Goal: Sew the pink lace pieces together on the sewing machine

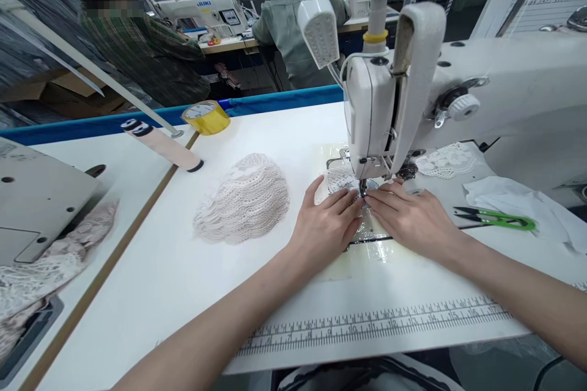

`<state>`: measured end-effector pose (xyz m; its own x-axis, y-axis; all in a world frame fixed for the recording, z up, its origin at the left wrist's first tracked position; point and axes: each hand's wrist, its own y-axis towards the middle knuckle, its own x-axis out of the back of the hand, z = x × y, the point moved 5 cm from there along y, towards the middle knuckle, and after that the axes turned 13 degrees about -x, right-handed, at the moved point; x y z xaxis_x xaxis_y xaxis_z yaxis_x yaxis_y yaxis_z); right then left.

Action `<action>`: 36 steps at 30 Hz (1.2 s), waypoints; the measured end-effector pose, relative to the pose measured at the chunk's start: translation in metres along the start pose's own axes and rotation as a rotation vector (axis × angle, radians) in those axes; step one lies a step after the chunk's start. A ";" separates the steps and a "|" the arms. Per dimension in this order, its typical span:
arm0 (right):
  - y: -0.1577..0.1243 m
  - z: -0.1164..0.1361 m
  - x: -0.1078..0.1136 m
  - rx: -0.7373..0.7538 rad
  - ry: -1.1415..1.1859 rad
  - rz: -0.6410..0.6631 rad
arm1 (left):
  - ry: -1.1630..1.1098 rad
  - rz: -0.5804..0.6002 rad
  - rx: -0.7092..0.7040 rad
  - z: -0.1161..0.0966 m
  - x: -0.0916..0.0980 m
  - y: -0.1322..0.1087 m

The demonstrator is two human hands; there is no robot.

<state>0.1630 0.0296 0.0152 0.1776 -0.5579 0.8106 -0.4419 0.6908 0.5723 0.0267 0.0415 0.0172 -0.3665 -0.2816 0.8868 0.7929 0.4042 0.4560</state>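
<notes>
On the bed of a white sewing machine (371, 104), a piece of white lace (342, 178) lies under the presser foot (363, 187). My left hand (328, 214) rests flat on the lace just left of the needle, thumb and fingers spread. To the right of the foot, my right hand (413, 217) lies flat with its fingers stretched toward the needle. Both hands press down and hide much of the lace. Left of them sits a fanned stack of pale lace pieces (250, 201).
Green thread snips (504, 220) and white cloth (527, 201) lie at right. Yellow tape (206, 117) and a pinkish thread cone (162, 145) stand at the back left. A ruler strip (367, 327) runs along the front edge. Two people sit at machines beyond.
</notes>
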 end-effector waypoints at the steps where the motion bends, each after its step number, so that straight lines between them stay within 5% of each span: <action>1: 0.000 0.000 0.000 -0.001 -0.003 0.002 | 0.005 0.000 -0.001 0.000 0.000 0.000; 19: -0.002 -0.002 0.002 0.000 -0.022 0.018 | -0.023 0.009 0.032 0.003 -0.001 -0.002; 28: -0.003 -0.004 0.006 0.027 0.018 0.056 | 0.022 0.224 0.180 0.021 -0.009 -0.009; 36: -0.002 -0.005 0.007 0.016 0.012 0.053 | 0.016 0.222 0.193 0.019 -0.012 -0.017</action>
<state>0.1694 0.0272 0.0202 0.1639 -0.5149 0.8415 -0.4649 0.7120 0.5262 0.0080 0.0548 0.0002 -0.1857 -0.1808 0.9658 0.7451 0.6149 0.2584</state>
